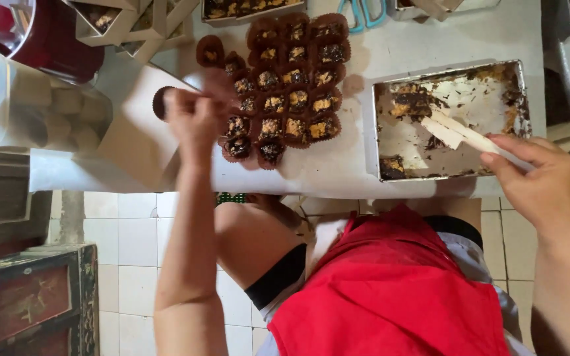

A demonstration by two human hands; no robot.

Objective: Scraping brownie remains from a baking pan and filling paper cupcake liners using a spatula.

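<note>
My left hand (192, 118) is raised over the table with its fingers pinched on a small brown paper cup (160, 102), just left of a block of brown paper cups filled with dark cake pieces (285, 92). My right hand (539, 181) grips a white scraper (460, 132) whose blade rests inside a nearly bare metal baking tray (509, 72). A few dark cake chunks (410, 102) remain in the tray's left part, with one more piece at its near left corner (392, 167).
White folded boxes (123, 23) stand at the far left of the white table (338, 175). Blue-handled scissors (363, 12) and another tray of cake (249, 10) lie at the far edge. A dark wooden cabinet (31, 296) stands on the tiled floor.
</note>
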